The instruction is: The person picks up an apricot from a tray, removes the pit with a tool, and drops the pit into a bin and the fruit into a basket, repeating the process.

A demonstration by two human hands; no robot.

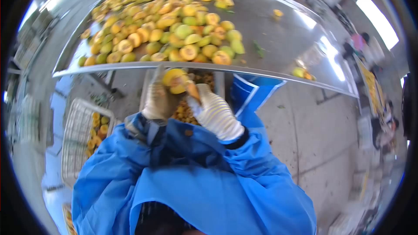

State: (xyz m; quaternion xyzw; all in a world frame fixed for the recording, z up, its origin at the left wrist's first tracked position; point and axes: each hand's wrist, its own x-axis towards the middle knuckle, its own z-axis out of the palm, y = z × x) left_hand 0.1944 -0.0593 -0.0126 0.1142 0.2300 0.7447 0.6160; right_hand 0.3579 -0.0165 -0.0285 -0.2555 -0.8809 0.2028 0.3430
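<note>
Between my two gloved hands, just below the metal table's front edge, is a yellow-orange cut fruit point(175, 81). My left hand point(157, 98), in a pale glove, is closed on its left side. My right hand point(213, 109), in a striped glove, is closed round a small orange-brown thing point(192, 91), too blurred to name, that touches or nearly touches the fruit. Beneath the hands, a container holds many small brown-orange pieces point(184, 112). Beyond them, a large heap of halved and whole yellow-green fruits point(174, 30) lies on the table.
The metal table point(278, 39) spans the front, with a few fruits at its right. A white basket point(78, 137) with fruit stands on the floor at left. Blue sheeting point(252, 93) hangs under the table edge. People point(359, 43) are at the far right.
</note>
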